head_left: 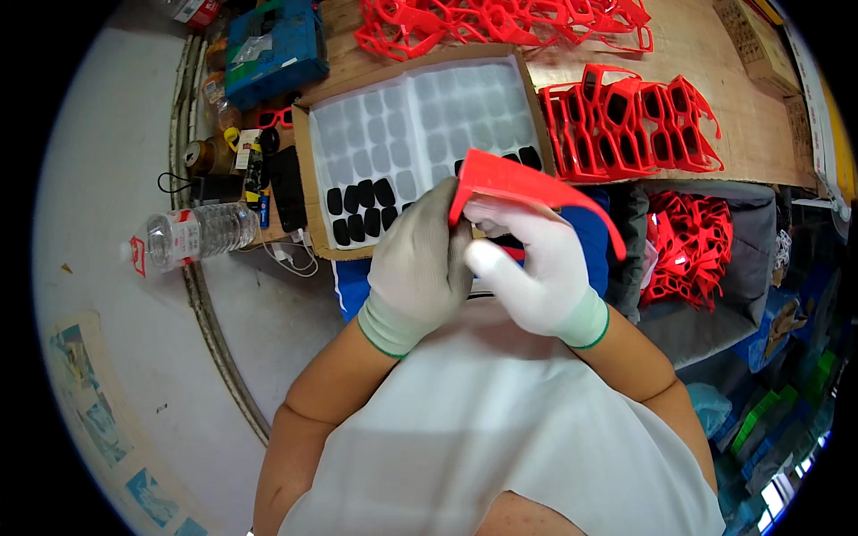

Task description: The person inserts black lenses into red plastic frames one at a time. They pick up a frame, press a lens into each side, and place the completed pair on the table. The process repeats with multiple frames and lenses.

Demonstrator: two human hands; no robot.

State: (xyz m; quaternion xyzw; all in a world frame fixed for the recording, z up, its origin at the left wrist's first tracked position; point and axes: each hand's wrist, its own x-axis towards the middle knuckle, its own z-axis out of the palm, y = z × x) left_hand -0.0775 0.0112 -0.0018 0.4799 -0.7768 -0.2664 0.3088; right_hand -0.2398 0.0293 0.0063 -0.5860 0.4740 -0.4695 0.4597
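Red plastic glasses (527, 186) are held up in front of my chest, one temple arm curving out to the right. My left hand (413, 272), in a white and grey knit glove, is closed round their left side. The gloved right hand (541, 268) grips them from below, its thumb bent toward the left hand. The palms and fingers hide most of the front, so I cannot tell whether lenses sit in it. Just beyond my hands lies a shallow cardboard box (310, 192), where dark lenses (359, 196) rest in its near rows beside a translucent covering sheet (442, 103).
Rows of red glasses with dark lenses (630, 125) stand right of the box. A heap of red frames (509, 22) lies at the back. More fill a grey-lined bin (755, 268) at right. At left are a blue case (275, 54), a large clear bottle (210, 232) and white cables (290, 259).
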